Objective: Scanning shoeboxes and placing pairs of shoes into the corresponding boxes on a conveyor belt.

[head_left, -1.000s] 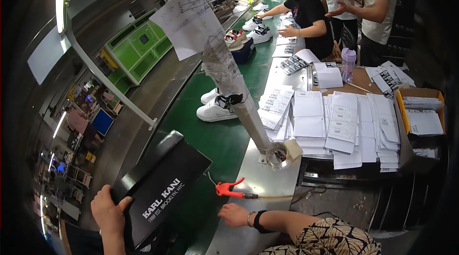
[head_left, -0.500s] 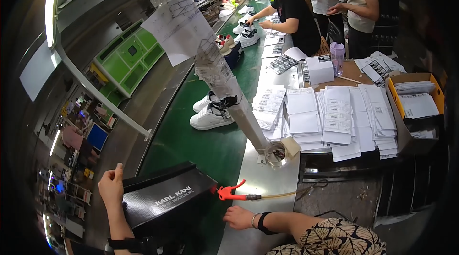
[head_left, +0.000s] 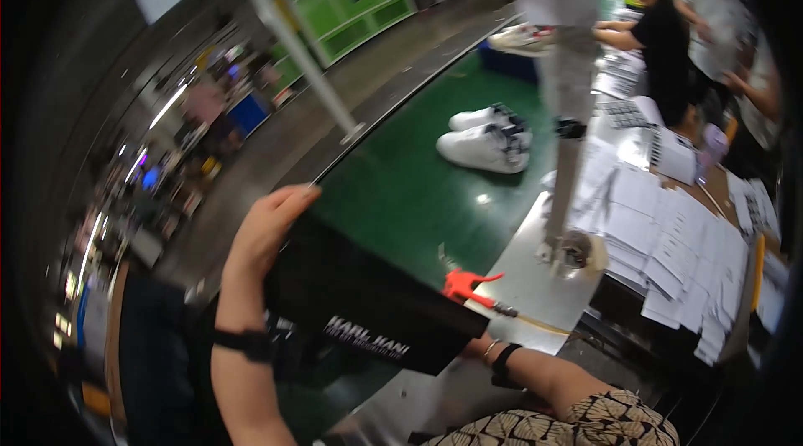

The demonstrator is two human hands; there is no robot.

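My left hand (head_left: 266,229) grips the far left edge of a black cardboard shoe box (head_left: 360,300) with white lettering, held tilted above the green conveyor belt (head_left: 410,195). My right hand is hidden behind the box's right end; only its wrist (head_left: 502,358) with a dark band and a thin bracelet shows. A red-handled tool (head_left: 468,285) with a cord lies on the steel table edge just beyond the box. A pair of white sneakers (head_left: 485,138) lies farther up the belt.
A vertical pole wrapped in paper (head_left: 565,103) stands at the table edge with a tape roll (head_left: 575,249) at its foot. Stacks of white paper sheets (head_left: 669,237) cover the table at right. Other people (head_left: 661,36) work farther along the line.
The view has swung left and down. The black box has risen and tilted toward me, now covering my right hand. My left hand moved up to the box's far edge.
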